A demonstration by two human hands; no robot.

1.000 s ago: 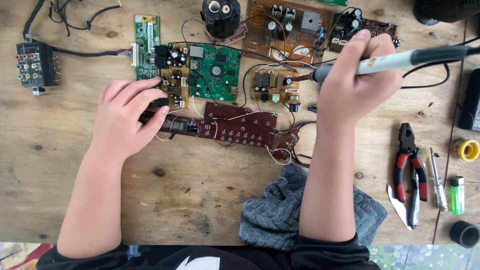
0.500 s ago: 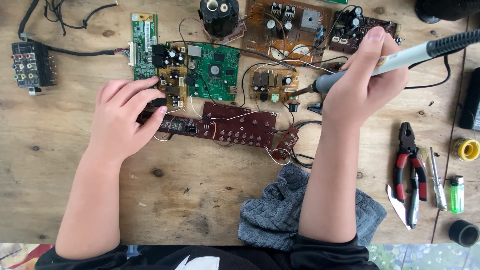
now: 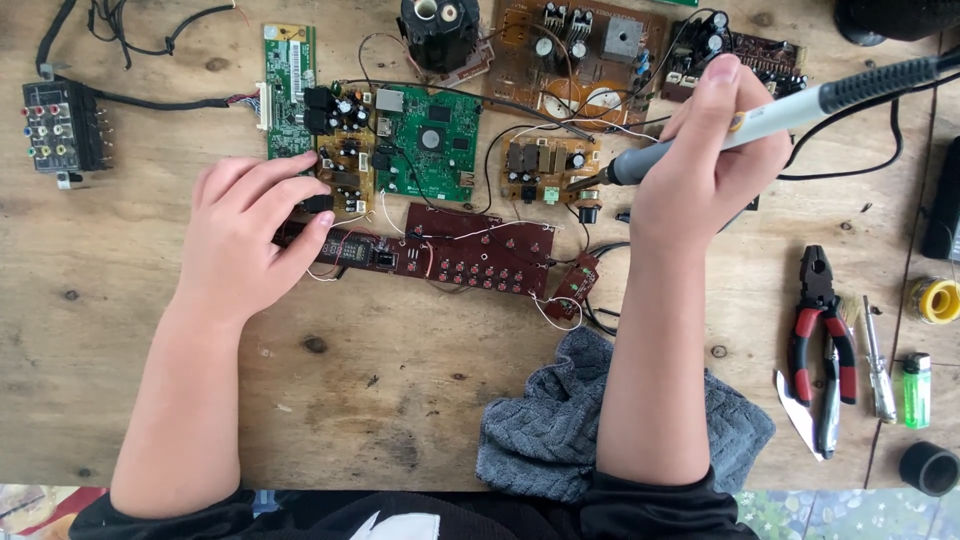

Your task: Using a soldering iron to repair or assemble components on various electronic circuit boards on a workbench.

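My right hand (image 3: pixel 712 160) grips a soldering iron (image 3: pixel 790 110) with a grey and black handle; its tip touches a small tan circuit board (image 3: pixel 545 165). My left hand (image 3: pixel 250 235) lies flat, fingers pressing the left end of a long dark red circuit board (image 3: pixel 470 250) and the edge of a tan board (image 3: pixel 345 170). A green circuit board (image 3: pixel 432 140) sits between them, linked by thin wires. My right forearm rests on a grey knitted cloth (image 3: pixel 545 420).
On the wooden table: a connector block (image 3: pixel 60 125) with cables far left, a narrow green board (image 3: pixel 288 85), a brown board (image 3: pixel 580 50) and black cylinder (image 3: pixel 438 30) at the back. Right side holds red-handled pliers (image 3: pixel 820 320), a screwdriver (image 3: pixel 878 360), green lighter (image 3: pixel 916 390), solder roll (image 3: pixel 938 298).
My right hand has shifted left and down, bringing the soldering iron tip onto the small tan board. My left hand has stayed on the boards.
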